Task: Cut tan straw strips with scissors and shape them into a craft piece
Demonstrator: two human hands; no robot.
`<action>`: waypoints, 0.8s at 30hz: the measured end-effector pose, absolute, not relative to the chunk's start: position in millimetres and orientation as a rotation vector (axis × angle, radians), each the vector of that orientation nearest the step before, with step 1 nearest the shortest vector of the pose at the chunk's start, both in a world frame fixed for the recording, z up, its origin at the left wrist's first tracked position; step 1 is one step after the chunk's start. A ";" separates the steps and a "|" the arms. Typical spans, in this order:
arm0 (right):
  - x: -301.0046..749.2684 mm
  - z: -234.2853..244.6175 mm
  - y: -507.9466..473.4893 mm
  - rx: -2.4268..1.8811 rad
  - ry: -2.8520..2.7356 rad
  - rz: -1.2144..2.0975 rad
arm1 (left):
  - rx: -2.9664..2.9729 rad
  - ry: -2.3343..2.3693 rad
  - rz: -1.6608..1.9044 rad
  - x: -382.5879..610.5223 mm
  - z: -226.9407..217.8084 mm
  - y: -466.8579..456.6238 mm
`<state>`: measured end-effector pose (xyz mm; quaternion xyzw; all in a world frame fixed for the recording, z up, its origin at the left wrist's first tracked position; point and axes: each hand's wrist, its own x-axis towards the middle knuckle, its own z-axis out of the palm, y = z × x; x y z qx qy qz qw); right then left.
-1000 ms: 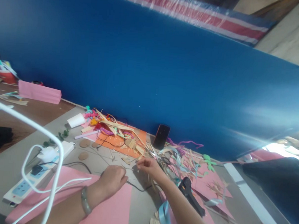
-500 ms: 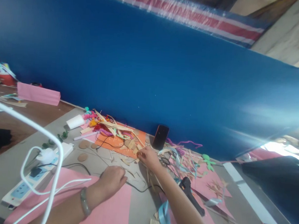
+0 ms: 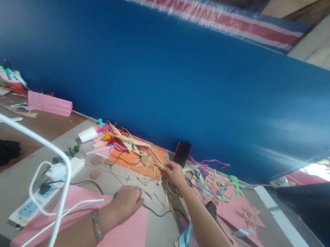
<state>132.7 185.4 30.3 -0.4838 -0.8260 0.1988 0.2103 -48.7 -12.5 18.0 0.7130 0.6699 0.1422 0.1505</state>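
Note:
My left hand rests closed on the corner of a pink paper sheet, a bracelet on its wrist. My right hand reaches forward to the edge of an orange sheet heaped with tan paper strips and coloured scraps; its fingers pinch among the strips, and what they hold is too small to name. A black phone leans on the blue wall just behind that hand. A black cord runs between my two hands.
A white power strip with white cables lies at the left. A black glue gun and pink paper with ribbon scraps lie at the right. A pink box and a pen cup stand far left.
My right hand has moved away from my left hand, forward to the pile of strips by the orange sheet. My left hand stays in place on the pink sheet.

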 end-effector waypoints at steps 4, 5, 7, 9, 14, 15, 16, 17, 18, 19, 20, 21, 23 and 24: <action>137.8 29.5 192.8 -1.381 -2.204 0.573 | 2.049 1.926 0.403 -47.9 18.3 -12.6; 138.5 29.1 194.5 -1.390 -2.183 0.579 | 2.044 1.932 0.398 -47.7 18.3 -12.7; 139.2 28.3 197.0 -1.403 -2.150 0.597 | 2.039 1.941 0.392 -47.5 18.2 -12.9; 139.5 28.1 197.9 -1.409 -2.131 0.620 | 2.037 1.939 0.390 -47.6 17.7 -12.9; 141.2 31.0 195.5 -1.417 -2.126 0.658 | 2.043 1.940 0.401 -48.2 16.1 -12.7; 142.1 32.0 195.0 -1.418 -2.132 0.659 | 2.044 1.941 0.397 -48.2 16.3 -12.7; 143.1 33.1 194.8 -1.419 -2.139 0.656 | 2.044 1.940 0.393 -48.2 16.8 -12.8; 144.1 34.2 194.7 -1.420 -2.149 0.648 | 2.043 1.940 0.391 -48.2 17.5 -12.9; 144.9 35.5 194.7 -1.420 -2.162 0.632 | 2.040 1.938 0.389 -48.2 18.4 -13.1; 145.2 36.8 194.7 -1.419 -2.179 0.605 | 2.037 1.936 0.390 -48.2 19.4 -13.2; 144.6 38.1 194.5 -1.415 -2.199 0.565 | 2.032 1.936 0.391 -48.2 20.3 -13.3; 143.0 39.3 193.9 -1.403 -2.225 0.517 | 2.026 1.935 0.387 -48.0 21.1 -13.4; 135.3 41.1 191.0 -1.343 -2.306 0.414 | 2.016 1.929 0.371 -47.7 22.0 -13.2; 129.3 41.3 188.8 -1.293 -2.363 0.370 | 2.013 1.925 0.366 -47.5 22.2 -13.0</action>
